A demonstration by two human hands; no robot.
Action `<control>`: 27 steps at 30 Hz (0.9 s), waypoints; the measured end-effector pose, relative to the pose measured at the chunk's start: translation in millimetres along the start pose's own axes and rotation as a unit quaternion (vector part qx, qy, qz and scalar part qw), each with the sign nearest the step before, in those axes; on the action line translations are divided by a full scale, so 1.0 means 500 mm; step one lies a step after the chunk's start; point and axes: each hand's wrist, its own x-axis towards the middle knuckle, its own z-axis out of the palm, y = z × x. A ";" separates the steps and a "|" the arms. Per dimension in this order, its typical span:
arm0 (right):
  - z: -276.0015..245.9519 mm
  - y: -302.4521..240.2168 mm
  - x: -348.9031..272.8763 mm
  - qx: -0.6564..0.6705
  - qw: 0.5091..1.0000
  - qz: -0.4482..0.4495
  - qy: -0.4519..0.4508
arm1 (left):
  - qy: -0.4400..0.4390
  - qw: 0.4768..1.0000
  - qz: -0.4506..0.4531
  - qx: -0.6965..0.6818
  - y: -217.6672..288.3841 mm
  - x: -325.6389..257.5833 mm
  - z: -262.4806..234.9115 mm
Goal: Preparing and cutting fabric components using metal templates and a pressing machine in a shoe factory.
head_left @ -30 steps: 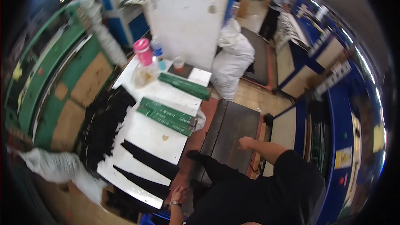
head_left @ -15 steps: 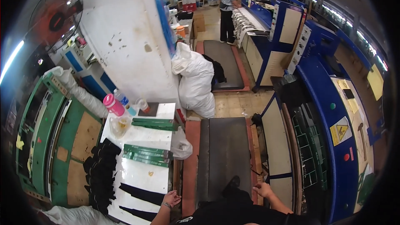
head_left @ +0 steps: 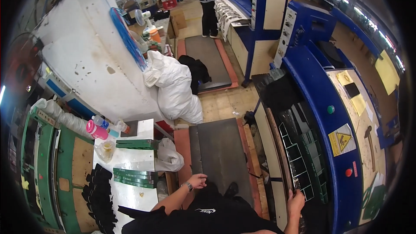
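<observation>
My left hand [head_left: 198,181], with a watch at its wrist, hangs in front of my black shirt with the fingers loosely curled; nothing shows in it. My right hand [head_left: 296,201] is at the front edge of the blue machine, thumb and fingers slightly apart, holding nothing that I can see. Close beside it runs a brown rail [head_left: 278,156]; whether the hand touches it I cannot tell. Just past the rail lie green-edged cutting dies [head_left: 318,164] and an open metal grid [head_left: 295,161] on the machine bed.
On the left, a white table [head_left: 130,157] bears green bars [head_left: 135,177], black cut pieces [head_left: 97,195], a pink bottle [head_left: 96,130] and a bag. A white sack [head_left: 177,91] leans by the pillar. A dark mat [head_left: 219,147] lies ahead. Someone [head_left: 207,8] stands at a far machine.
My body and view have turned right. My right hand has moved from beside the mat to the machine's edge; my left hand has come inward, away from the white table.
</observation>
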 end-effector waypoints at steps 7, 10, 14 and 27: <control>0.066 0.012 -0.032 -0.064 0.992 0.034 0.107 | -0.026 0.995 0.007 0.092 0.171 0.160 0.042; 0.102 0.065 -0.025 -0.073 0.990 0.058 0.103 | -0.091 0.986 0.012 0.142 0.261 0.216 0.059; 0.059 0.027 0.029 -0.135 0.970 0.186 -0.085 | -0.125 0.979 0.055 0.150 0.349 0.302 0.063; 0.146 -0.115 -0.101 -0.122 0.956 0.229 0.133 | -0.144 0.984 0.069 0.084 0.465 0.335 -0.085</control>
